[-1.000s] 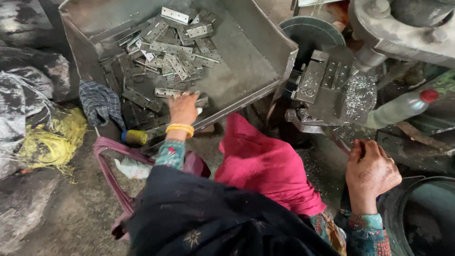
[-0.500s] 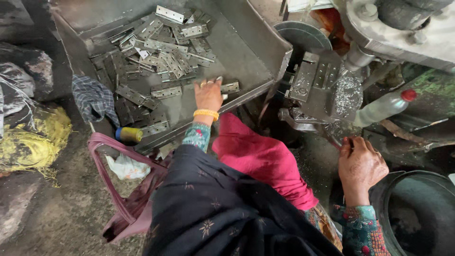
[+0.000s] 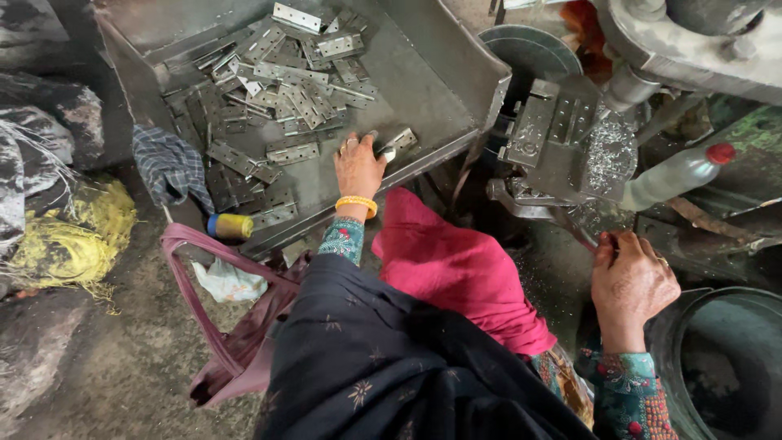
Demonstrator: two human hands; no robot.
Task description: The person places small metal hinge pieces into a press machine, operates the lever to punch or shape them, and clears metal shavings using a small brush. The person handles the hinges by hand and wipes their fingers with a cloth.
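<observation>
My left hand [image 3: 358, 167], with a yellow bangle at the wrist, rests in a grey metal tray [image 3: 423, 90] and closes on a flat metal hinge plate [image 3: 397, 143] near the tray's front edge. A heap of several similar hinge plates [image 3: 277, 90] fills the tray's far left part. My right hand [image 3: 631, 281] grips a dark lever handle [image 3: 582, 236] below a metal jig block [image 3: 546, 130] on the machine at the right. A pink cloth [image 3: 464, 269] lies over my lap between the hands.
Metal shavings [image 3: 607, 155] cover the machine bed. A clear plastic bottle with a red cap [image 3: 672, 175] lies at the right. A dark bin [image 3: 725, 367] stands at lower right. A checked rag [image 3: 167, 163], yellow fibre bundle [image 3: 73, 236] and maroon bag [image 3: 236, 342] sit at the left.
My left hand has slid rightwards along the tray's front edge with a hinge plate. My right hand has stayed on the lever handle.
</observation>
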